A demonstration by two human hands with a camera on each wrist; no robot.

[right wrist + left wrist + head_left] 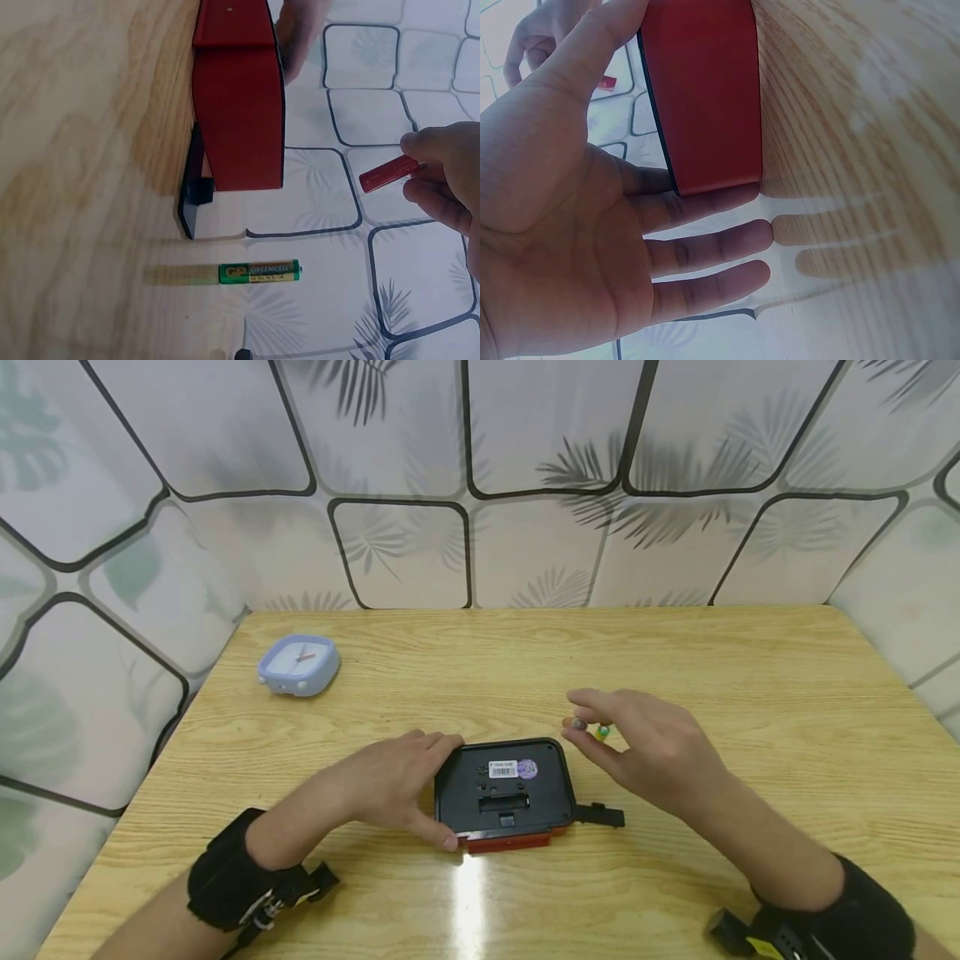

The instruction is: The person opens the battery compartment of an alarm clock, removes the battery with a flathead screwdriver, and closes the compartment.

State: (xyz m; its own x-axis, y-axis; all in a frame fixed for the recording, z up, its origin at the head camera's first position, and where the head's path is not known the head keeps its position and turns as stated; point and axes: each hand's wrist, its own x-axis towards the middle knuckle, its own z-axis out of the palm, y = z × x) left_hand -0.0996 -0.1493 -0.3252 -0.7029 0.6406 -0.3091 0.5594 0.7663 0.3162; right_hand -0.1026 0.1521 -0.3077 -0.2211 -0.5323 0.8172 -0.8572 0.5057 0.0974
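A red device with a black back [468,777] lies face down, its small battery compartment [504,802] uncovered and a barcode label on the back. My left hand [401,781] grips its left end, thumb at the near edge and fingers round the far corner; in the left wrist view the lower fingers lie straight beside the red side [705,97]. Above the table, my right hand [660,747] pinches a red battery [386,174] between thumb and fingertips. A green GP battery [259,271] stands upright on the table, just beyond the right hand's fingers in the head view.
A slim black strip [600,814], like a battery cover, juts out at the device's right side. Towards the back left of the wooden table [465,668] stands a light blue clock [300,665]. Patterned wall panels [540,543] rise behind the table.
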